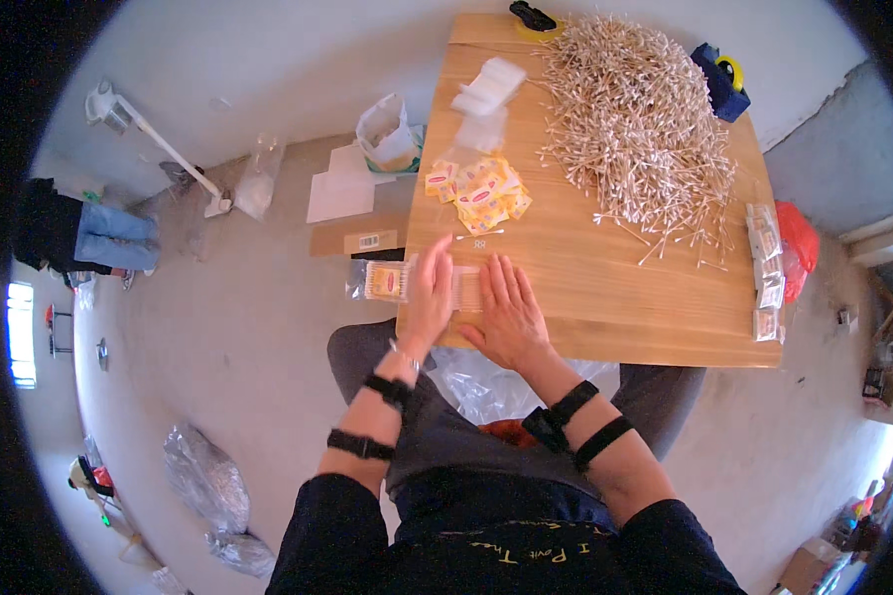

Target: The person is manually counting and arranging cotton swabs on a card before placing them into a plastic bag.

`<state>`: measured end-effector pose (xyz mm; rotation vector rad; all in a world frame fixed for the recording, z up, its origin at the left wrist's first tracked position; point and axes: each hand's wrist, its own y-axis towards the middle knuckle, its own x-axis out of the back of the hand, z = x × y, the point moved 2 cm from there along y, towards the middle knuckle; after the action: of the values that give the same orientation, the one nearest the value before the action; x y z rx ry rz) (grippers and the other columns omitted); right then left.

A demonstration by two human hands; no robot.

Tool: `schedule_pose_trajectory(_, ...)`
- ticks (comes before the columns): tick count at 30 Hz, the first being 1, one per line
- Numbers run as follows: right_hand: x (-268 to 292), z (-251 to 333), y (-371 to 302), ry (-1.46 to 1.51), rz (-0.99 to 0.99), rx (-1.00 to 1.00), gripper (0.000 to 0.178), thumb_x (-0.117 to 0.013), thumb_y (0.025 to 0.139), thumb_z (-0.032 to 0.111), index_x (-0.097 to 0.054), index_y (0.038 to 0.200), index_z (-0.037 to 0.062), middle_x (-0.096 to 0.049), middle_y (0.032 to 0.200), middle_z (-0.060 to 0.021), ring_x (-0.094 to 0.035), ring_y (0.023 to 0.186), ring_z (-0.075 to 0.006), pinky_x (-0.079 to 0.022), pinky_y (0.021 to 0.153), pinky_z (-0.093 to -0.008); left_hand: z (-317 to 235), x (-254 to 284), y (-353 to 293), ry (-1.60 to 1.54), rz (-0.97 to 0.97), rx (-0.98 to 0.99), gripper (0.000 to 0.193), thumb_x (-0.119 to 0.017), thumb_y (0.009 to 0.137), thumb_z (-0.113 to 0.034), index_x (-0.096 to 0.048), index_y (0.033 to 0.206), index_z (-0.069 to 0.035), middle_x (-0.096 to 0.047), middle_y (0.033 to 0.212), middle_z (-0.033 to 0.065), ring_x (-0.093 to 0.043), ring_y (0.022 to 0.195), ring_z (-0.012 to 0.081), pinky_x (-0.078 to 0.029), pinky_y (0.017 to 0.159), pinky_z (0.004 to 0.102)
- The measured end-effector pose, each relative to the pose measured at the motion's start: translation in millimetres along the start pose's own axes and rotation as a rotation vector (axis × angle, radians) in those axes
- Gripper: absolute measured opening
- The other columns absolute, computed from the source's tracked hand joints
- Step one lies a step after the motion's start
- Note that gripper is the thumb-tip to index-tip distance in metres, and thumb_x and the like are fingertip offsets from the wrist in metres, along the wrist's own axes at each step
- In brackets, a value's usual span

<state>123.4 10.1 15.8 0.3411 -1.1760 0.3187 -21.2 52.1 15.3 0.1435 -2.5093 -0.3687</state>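
Between my hands, on the wooden table (605, 312), lies a small flat row of cotton swabs (467, 291). My left hand (431, 300) stands on edge at the row's left side, fingers stretched out. My right hand (509, 312) lies flat with its fingers extended, touching or right beside the row's right side. Left of my left hand, a clear packet of cotton swabs (385, 282) with a yellow card rests at the table's edge. A single swab (480, 235) lies just beyond my fingers, below a pile of yellow printed cards (486, 193).
A large heap of loose cotton swabs (635, 119) covers the far right. Clear bags (491, 87) lie at the far left. Filled packets (766, 268) line the right edge near a red bag (796, 248). A dark blue box (719, 84) holds yellow tape. Another person (89, 233) stands left.
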Motion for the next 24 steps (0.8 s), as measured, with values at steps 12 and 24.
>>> schedule_pose_trajectory(12, -7, 7, 0, -0.067, 0.054, -0.047, 0.080, -0.042, 0.090, 0.052, -0.031, 0.140, -0.0104, -0.022, 0.151, -0.0266, -0.014, 0.144, -0.0375, -0.009, 0.117, -0.0451, -8, -10, -37, -0.557, 0.043, 0.189, 0.053, -0.031, 0.104, -0.036, -0.037, 0.140, 0.003, -0.037, 0.146, 0.0149, -0.032, 0.137, 0.0236, -0.021, 0.115, 0.0354)
schedule_pose_trajectory(24, -8, 16, 3, -0.029, 0.007, -0.030, 0.075, -0.042, 0.090, 0.046, -0.034, 0.138, -0.0117, -0.025, 0.149, -0.0287, -0.018, 0.142, -0.0395, -0.010, 0.117, -0.0460, 1, -6, -32, -0.640, 0.103, 0.234, 0.053, -0.030, 0.104, -0.036, -0.039, 0.138, 0.004, -0.040, 0.144, 0.0156, -0.034, 0.136, 0.0232, -0.022, 0.115, 0.0364)
